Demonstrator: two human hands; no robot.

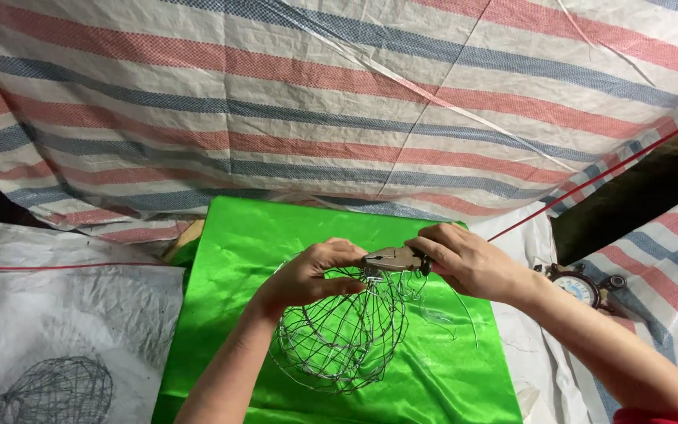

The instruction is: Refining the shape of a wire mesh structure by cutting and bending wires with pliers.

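1. Holding a round wire cage (339, 338) over the green cloth (276, 235) on the worktop, roughly at its centre. The cage is a bulb-shaped frame of thin wire, and its top rim is up at hand level.
2. Left hand (311, 275): fingers wrapped around the upper rim, thumb on the near side, steadying the frame. Closed on the wire.
3. Right hand (464, 263): fingers closed around the handles of metal pliers (390, 259). The nose points left and meets the rim right beside the left fingertips.
4. Can't tell whether the plier nose is biting a strand or just touching it; the detail is too small.
5. Loose wire tails (464, 314) trail off to the right of the cage, under the right wrist.
6. My read on doing this well: keep the left grip close to the joint so the rim doesn't flex, clamp only the one strand, and twist with the wrist rather than pulling.
7. Risk, as I judge it: thin wire kinks or snaps if over-twisted, and a hard pull would distort the round shape.
8. Nearby: a second, darker wire cage (56, 392) lies on the grey sheet at lower left, well apart. A red cord (590, 177) runs overhead to the right, clear of both hands. A striped tarp (315, 94) hangs behind.
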